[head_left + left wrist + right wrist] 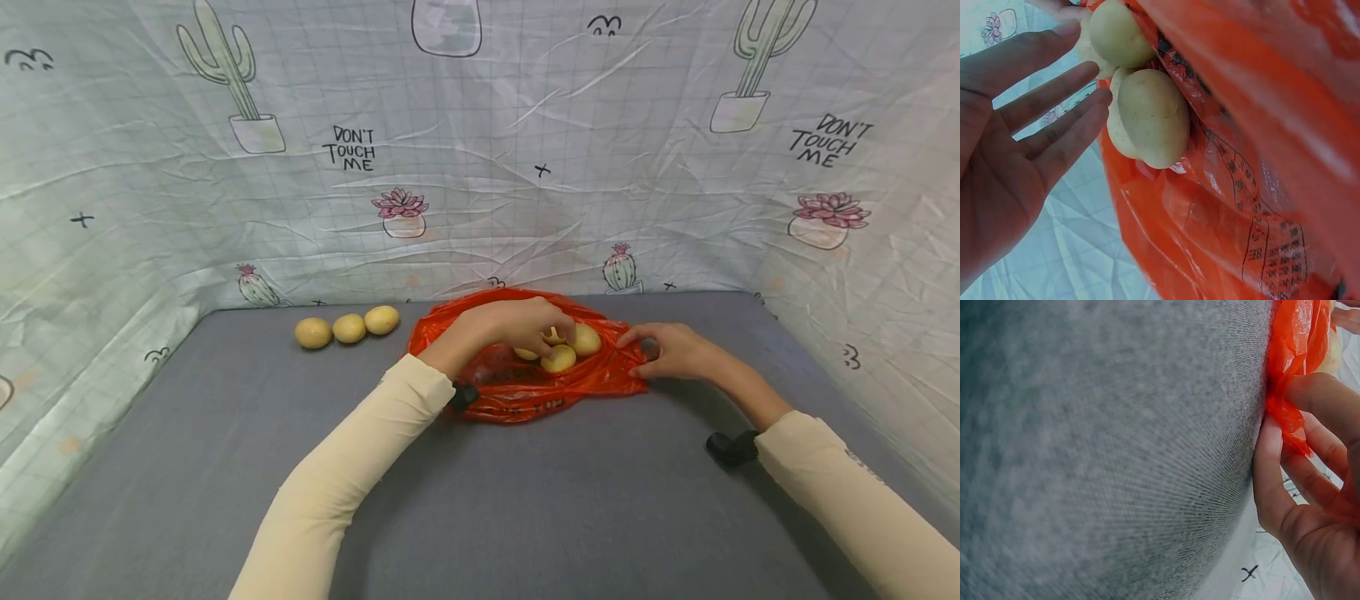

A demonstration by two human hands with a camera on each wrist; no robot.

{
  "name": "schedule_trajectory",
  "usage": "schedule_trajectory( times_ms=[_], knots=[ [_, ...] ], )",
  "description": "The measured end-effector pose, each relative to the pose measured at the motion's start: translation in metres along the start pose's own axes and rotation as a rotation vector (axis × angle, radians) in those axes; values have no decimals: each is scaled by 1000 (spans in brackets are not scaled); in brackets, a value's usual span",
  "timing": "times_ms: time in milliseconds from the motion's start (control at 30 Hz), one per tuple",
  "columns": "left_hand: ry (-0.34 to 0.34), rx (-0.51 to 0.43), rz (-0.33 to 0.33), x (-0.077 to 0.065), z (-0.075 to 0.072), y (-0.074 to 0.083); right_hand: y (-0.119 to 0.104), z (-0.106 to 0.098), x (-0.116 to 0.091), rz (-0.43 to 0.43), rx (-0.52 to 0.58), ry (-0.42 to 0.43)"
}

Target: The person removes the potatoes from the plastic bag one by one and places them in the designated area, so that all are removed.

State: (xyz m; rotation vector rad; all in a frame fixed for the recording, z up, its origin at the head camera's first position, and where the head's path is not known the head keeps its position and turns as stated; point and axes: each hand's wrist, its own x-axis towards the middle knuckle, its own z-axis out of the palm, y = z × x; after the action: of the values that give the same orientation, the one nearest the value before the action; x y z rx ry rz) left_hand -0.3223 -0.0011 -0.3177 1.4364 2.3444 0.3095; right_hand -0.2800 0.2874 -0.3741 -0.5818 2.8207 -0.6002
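Note:
A red plastic bag (517, 404) lies spread at the far middle of the table, its mouth wide. Several yellow potatoes (585, 340) are bunched at its right side; the left wrist view shows one potato (1154, 119) large beside the printed plastic. Over them reaches my left hand (517, 323), its fingers fairly straight and spread, fingertips right by the potatoes. Whether they touch is hard to tell. My right hand (678, 350) pinches the bag's right edge between thumb and fingers; in the right wrist view the gathered red plastic (1288, 415) sits between them.
Three more potatoes (348, 327) lie in a row left of the bag. A grey cloth covers the table (525, 500). White printed sheeting (495, 167) hangs behind and at both sides. Dark straps with small devices (731, 450) are on the wrists.

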Motion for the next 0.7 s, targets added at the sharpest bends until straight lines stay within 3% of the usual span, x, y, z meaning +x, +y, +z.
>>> schedule_trajectory(
  times_ms=[233, 700],
  knots=[
    [-56, -6, -1, 7, 0, -3, -1, 1, 2, 9, -3, -1],
    [-101, -8, -9, 19, 0, 1, 0, -1, 0, 0, -20, 11]
  ],
)
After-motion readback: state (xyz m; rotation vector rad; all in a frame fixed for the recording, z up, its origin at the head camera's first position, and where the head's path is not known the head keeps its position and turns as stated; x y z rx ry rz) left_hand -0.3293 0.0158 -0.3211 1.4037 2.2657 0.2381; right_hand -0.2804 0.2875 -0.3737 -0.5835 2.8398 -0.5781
